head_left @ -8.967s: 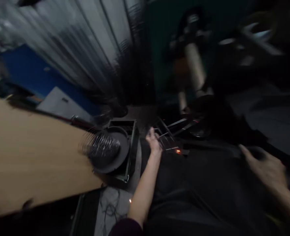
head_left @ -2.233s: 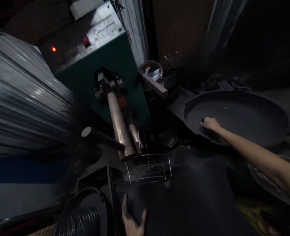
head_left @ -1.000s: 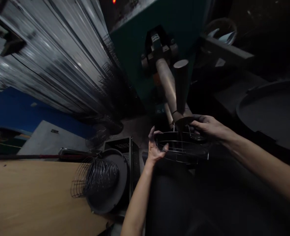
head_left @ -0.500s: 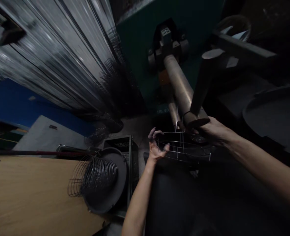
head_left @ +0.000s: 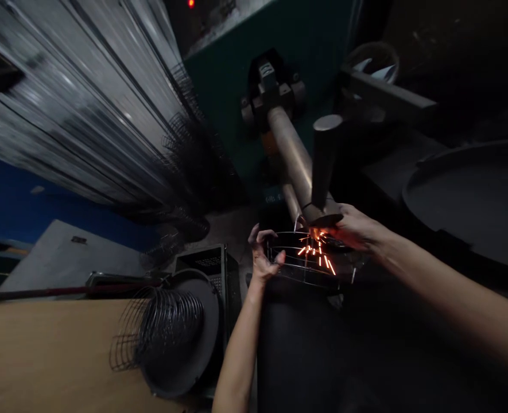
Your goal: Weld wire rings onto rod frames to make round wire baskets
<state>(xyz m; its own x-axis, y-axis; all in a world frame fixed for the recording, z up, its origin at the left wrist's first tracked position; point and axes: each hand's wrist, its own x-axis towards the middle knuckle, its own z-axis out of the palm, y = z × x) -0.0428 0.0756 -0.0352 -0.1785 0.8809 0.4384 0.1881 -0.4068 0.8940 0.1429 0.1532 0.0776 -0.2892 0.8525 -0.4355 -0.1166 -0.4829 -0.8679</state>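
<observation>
A round wire frame [head_left: 299, 283] of thin metal rods lies under the end of a spot welder's thick metal arm [head_left: 291, 143]. Orange sparks [head_left: 309, 250] spray from the contact point down across the wires. My left hand [head_left: 262, 259] grips the frame's left side, fingers curled over the rim and thumb on the near side. At the right, my right hand [head_left: 359, 226] is closed at the frame's far right, close beside the welder tip. Its fingertips are partly hidden behind the arm and dark parts, so whether it also holds a smaller piece is unclear.
Several curved wire pieces [head_left: 167, 321] are stacked on a dark round plate [head_left: 206, 338], over a plastic crate [head_left: 223, 269]. A tan board [head_left: 42, 350] lies at the lower left. A large dark round pan [head_left: 469, 189] is at the right, and the welder's green body [head_left: 219, 80] stands behind.
Sparks have appeared at the welder tip, and a red light now shows at the top. The view has shifted slightly; both hands keep their hold at the frame.
</observation>
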